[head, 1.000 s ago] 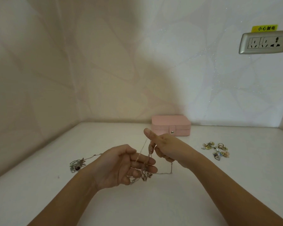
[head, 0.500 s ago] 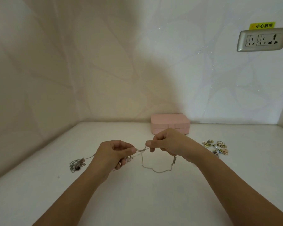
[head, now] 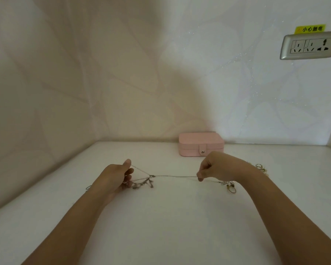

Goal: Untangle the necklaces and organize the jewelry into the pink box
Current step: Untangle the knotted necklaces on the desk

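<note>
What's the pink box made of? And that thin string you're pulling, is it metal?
The pink box looks like matte leather or fake leather, smooth and dull; it closes with a shiny metal snap. The chain seems to be thin silvery metal: it glints grey, stretched straight between the left hand and right hand. Real silver or not, I cannot tell.

Hands moved apart: left hand (head: 116, 175) leftward, right hand (head: 216, 166) rightward; chain (head: 175, 176) now pulled taut between them.

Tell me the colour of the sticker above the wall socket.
Yellow sticker, dark lettering; head view.
</note>
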